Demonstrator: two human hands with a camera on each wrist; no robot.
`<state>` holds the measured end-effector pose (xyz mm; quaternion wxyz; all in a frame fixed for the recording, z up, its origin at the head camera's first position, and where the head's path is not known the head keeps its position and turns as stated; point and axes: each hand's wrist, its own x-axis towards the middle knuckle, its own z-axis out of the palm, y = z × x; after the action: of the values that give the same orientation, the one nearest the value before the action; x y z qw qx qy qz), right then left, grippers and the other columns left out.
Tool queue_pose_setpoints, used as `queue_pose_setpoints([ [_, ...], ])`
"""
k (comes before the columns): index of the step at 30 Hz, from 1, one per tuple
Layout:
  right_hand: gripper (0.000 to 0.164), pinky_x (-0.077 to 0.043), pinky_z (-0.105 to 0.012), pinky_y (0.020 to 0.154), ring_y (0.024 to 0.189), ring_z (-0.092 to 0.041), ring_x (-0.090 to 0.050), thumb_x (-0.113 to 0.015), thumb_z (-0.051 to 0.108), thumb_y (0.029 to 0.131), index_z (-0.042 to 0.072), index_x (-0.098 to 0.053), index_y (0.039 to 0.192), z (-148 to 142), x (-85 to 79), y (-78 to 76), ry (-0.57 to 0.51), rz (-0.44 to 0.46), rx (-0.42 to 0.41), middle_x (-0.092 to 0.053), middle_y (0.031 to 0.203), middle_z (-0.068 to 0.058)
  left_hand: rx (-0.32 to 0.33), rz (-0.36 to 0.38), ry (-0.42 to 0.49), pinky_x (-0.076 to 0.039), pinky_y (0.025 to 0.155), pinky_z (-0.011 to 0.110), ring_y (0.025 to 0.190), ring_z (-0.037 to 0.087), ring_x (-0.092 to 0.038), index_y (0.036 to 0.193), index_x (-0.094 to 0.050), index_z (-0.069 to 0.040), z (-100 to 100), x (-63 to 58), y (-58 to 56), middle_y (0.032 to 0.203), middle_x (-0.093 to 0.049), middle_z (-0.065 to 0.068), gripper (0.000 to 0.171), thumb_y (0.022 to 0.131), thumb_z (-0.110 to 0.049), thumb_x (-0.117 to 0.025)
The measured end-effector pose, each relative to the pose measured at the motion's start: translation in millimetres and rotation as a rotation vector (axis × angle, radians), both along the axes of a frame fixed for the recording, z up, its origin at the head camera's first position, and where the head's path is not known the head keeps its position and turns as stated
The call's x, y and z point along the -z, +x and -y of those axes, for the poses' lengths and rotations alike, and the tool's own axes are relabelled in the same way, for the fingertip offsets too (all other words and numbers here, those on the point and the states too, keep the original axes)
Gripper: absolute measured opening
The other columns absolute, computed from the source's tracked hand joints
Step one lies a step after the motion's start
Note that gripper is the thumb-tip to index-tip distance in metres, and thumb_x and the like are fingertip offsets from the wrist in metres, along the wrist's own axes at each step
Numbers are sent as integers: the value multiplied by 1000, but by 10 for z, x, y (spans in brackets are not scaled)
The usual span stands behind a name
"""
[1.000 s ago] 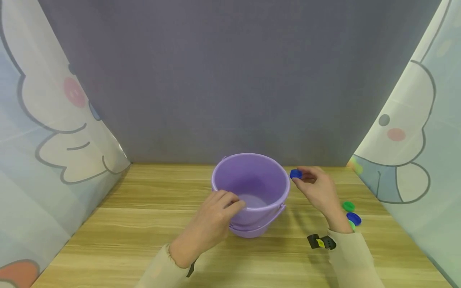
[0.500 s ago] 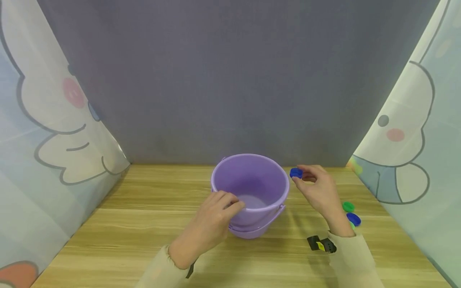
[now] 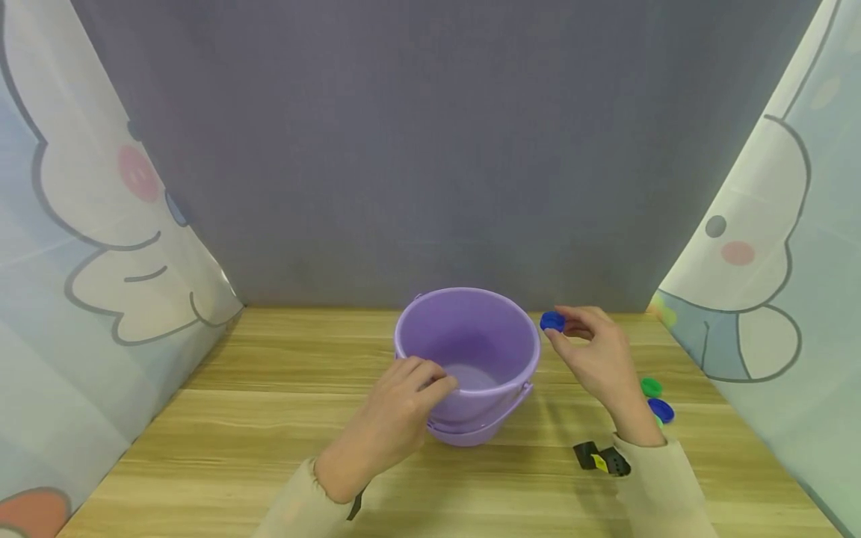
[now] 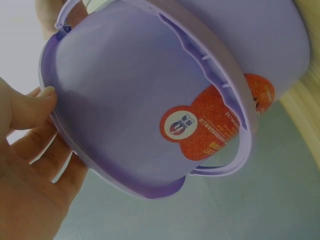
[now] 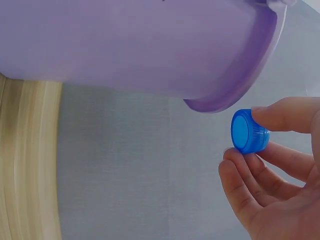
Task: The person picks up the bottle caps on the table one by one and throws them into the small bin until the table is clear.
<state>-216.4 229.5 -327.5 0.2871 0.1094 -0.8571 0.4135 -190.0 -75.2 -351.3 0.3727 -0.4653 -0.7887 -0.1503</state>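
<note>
A purple bucket (image 3: 480, 407) stands upright on the wooden table, its handle lowered along the near side. My left hand (image 3: 403, 400) grips the bucket's near-left rim; the left wrist view has the thumb on the outer wall and the other fingers over the edge. To the right of the bucket my right hand (image 3: 599, 355) pinches a blue bottle cap (image 5: 249, 131) with ribbed sides between thumb and fingers. The cap is held at about rim height, just outside the rim. An orange-red sticker (image 4: 215, 120) shows on the bucket's outer wall in the left wrist view.
Beside the right wrist lie a green cap (image 3: 651, 386), a larger blue lid (image 3: 661, 409) and a light green piece mostly hidden by the wrist. A grey panel (image 3: 444, 149) rises behind the wooden table (image 3: 269, 418). Printed cartoon curtains (image 3: 773, 224) flank both sides.
Almost nothing differs. My right hand has risen very slightly with the blue bottle cap, while my left hand keeps its hold on the bucket's rim.
</note>
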Motion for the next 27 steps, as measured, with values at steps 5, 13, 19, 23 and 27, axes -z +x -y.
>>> queue_pose_setpoints([
  [5, 36, -50, -9, 83, 88, -1, -62, -75, 9, 89, -7, -68, 121, 13, -16, 18, 11, -5, 4, -66, 107, -14, 2, -1, 4, -52, 81, 31, 89, 18, -59, 106, -71, -10, 0, 5, 1, 96, -64, 0, 51, 66, 20, -63],
  [13, 35, -50, -8, 83, 90, -7, -65, -76, 6, 88, -6, -69, 120, 63, -51, 65, 4, -28, -12, -66, 107, -13, 6, -8, 8, -52, 81, 32, 89, 19, -59, 105, -71, -10, -4, 13, -3, 95, -64, 0, 51, 65, 21, -62],
  [19, 35, -49, -7, 84, 93, -27, -69, -76, 2, 87, -7, -68, 120, 123, -74, 102, 4, -46, -29, -66, 109, -14, 1, 1, 3, -52, 81, 32, 89, 18, -59, 106, -71, -10, -1, 14, -3, 96, -64, 0, 51, 66, 20, -63],
  [23, 36, -50, -10, 86, 92, -27, -69, -77, 0, 85, -6, -69, 119, 157, -75, 114, 12, -64, -36, -67, 109, -13, 2, 5, 5, -52, 81, 32, 89, 18, -59, 107, -72, -10, -3, 10, 1, 96, -64, 0, 51, 66, 20, -63],
  [27, 35, -50, -11, 87, 90, -23, -69, -77, -2, 84, -6, -70, 118, 195, -68, 117, 16, -99, -57, -68, 109, -13, 6, 7, 10, -52, 81, 32, 89, 18, -59, 106, -71, -10, -2, 9, 3, 95, -64, 0, 51, 66, 20, -63],
])
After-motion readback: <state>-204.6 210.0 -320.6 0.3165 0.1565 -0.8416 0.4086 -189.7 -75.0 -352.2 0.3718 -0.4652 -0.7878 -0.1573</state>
